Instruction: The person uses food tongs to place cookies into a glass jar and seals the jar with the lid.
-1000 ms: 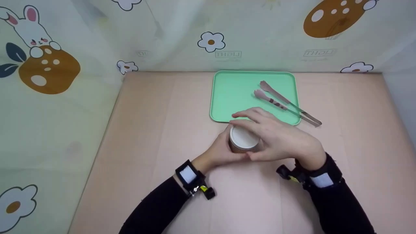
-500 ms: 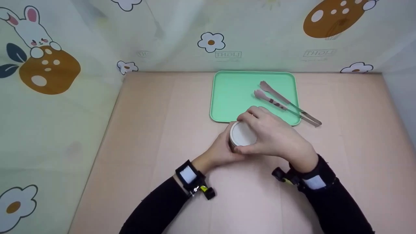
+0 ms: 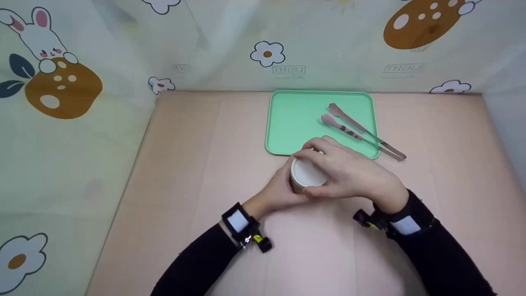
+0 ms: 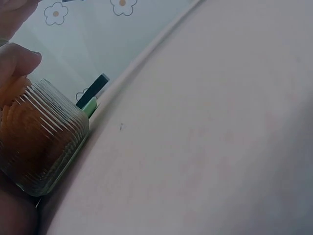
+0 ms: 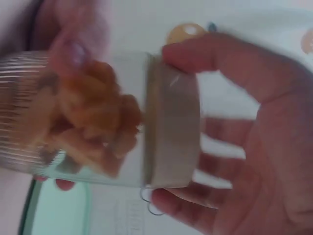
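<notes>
A ribbed glass jar (image 5: 98,117) stands upright on the table, with orange-brown chunks (image 5: 93,105) inside and a whitish lid (image 3: 308,172) on top. My left hand (image 3: 276,190) grips the jar's body from the left; its thumb lies against the glass in the right wrist view. Over the top, my right hand (image 3: 349,174) holds the lid by its side, thumb at the near edge and fingers round the far edge. In the left wrist view the lower part of the jar (image 4: 41,134) shows at the left border.
Behind the jar lies a light green tray (image 3: 296,123). A pair of tongs (image 3: 370,135) rests across its right side, handle end reaching past the rim onto the table (image 3: 185,164). A printed cloth (image 3: 213,49) hangs behind the table's back edge.
Half a second ago my right hand shifted left and turned on the lid; now it is back a little to the right, fingers round the lid. My left hand and the jar have stayed put.
</notes>
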`<state>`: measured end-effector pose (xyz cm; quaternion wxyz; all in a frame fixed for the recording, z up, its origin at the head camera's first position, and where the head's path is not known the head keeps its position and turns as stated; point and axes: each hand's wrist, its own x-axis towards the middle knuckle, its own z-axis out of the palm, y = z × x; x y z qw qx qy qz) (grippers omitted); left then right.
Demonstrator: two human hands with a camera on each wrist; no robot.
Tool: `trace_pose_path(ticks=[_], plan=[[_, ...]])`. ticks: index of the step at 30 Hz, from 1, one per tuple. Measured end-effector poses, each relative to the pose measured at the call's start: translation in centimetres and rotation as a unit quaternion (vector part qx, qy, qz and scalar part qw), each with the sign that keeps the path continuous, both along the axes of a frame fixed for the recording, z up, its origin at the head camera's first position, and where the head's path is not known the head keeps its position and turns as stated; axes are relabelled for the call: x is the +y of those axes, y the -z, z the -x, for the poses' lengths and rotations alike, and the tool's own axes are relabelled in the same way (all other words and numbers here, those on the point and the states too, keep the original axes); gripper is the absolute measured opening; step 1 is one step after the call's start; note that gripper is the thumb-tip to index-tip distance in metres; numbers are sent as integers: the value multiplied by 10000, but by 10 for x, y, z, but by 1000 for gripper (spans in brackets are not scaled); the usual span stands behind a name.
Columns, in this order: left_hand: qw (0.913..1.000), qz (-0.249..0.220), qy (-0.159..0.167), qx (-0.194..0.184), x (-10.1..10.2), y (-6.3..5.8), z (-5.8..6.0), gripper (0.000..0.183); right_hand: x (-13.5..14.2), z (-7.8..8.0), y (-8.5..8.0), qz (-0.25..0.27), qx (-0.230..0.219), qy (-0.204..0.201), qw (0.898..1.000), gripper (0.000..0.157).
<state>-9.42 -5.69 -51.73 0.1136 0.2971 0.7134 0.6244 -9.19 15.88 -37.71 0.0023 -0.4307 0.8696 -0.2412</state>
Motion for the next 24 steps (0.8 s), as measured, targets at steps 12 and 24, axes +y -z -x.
trace_pose_path(ticks=[12, 24], plan=[[9996, 241, -117, -106, 0, 0, -4, 101, -22, -23, 17, -200, 536, 1550, 9863, 65], [9980, 458, -437, -15, 12, -4, -12, 103, -5, -23, 24, -11, 295, 1474, 9886, 74]])
